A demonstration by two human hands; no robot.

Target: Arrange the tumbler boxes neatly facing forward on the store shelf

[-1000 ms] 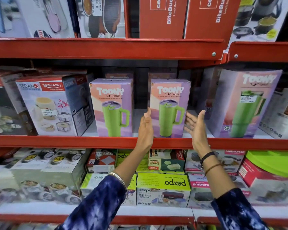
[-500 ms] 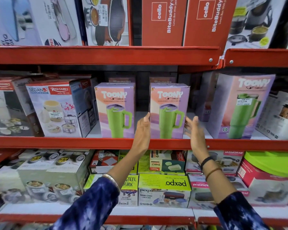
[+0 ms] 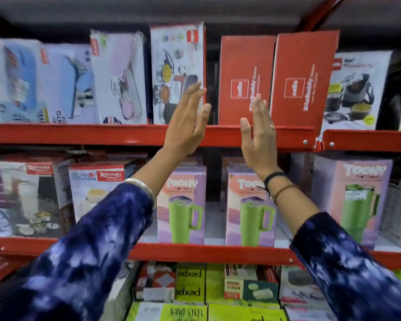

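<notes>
Three pink-and-purple Toony tumbler boxes with a green mug picture stand facing forward on the middle shelf: a left one (image 3: 183,212), a middle one (image 3: 245,214) and a larger right one (image 3: 352,198). Both hands are raised above them, at the upper shelf. My left hand (image 3: 188,119) is flat and open in front of the right edge of a cookware box (image 3: 171,66). My right hand (image 3: 257,133) is open, palm turned left, in front of the lower part of a red cello box (image 3: 243,66). Neither hand holds anything. My forearms cover parts of the left and middle tumbler boxes.
A second red cello box (image 3: 303,75) leans beside the first. Red shelf rails (image 3: 102,134) run across. A Sedan lunch box carton (image 3: 95,193) stands left of the tumbler boxes. Yellow-green pexpo boxes (image 3: 190,283) fill the shelf below.
Both hands left the sides of the middle tumbler box and rose to the upper shelf by the red cello box. The view tilted upward and moved closer.
</notes>
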